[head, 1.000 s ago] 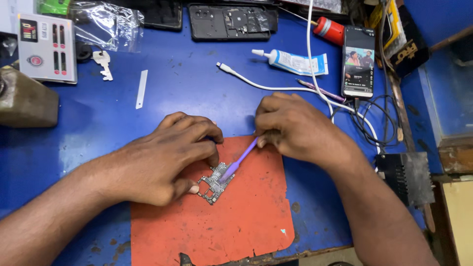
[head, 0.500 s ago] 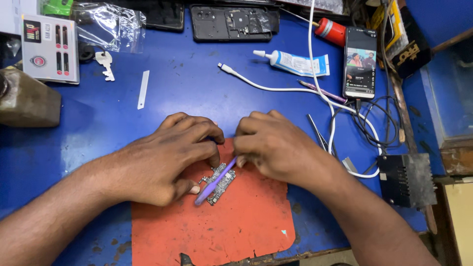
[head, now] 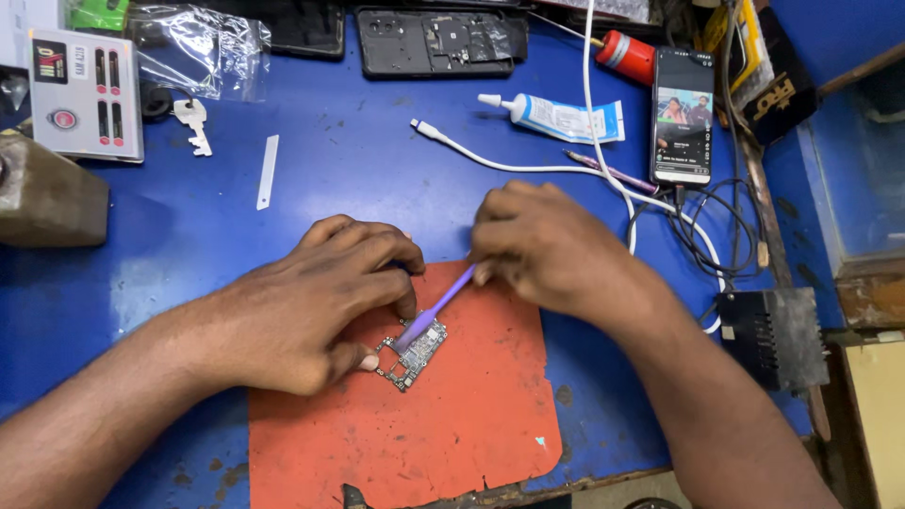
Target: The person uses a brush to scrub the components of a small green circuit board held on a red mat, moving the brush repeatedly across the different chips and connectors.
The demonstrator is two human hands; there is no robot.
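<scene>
1. The orange mat (head: 452, 434) is lying at the 6 o'clock edge of the blue tabletop (head: 377, 179), and the small circuit board (head: 415, 353) is resting on its upper part, near the middle of the view.
2. The left hand (head: 311, 311) is coming in from 8 o'clock; its grip is pinched narrow on the board's left edge, thumb and forefinger pressing it to the mat.
3. The right hand (head: 556, 250) is reaching in from 4 o'clock; its grip is closed around the purple brush (head: 436, 306), whose tip is touching the board's top face.
4. Judging by this, the brushing of the board is under way, not finished: the brush is on the board and the board is lying bare, apart from any phone body.
5. Farther out, toward 1 o'clock, a white cable (head: 528, 168) is running across the tabletop beside a white tube (head: 556, 118) and a lit phone (head: 683, 113).
6. At 12 o'clock an opened phone shell (head: 438, 40) is waiting, well apart from the board, so I judge refitting is not yet done.
7. At 10 o'clock a key (head: 194, 123) and a clear plastic bag (head: 198, 52) are lying.
</scene>
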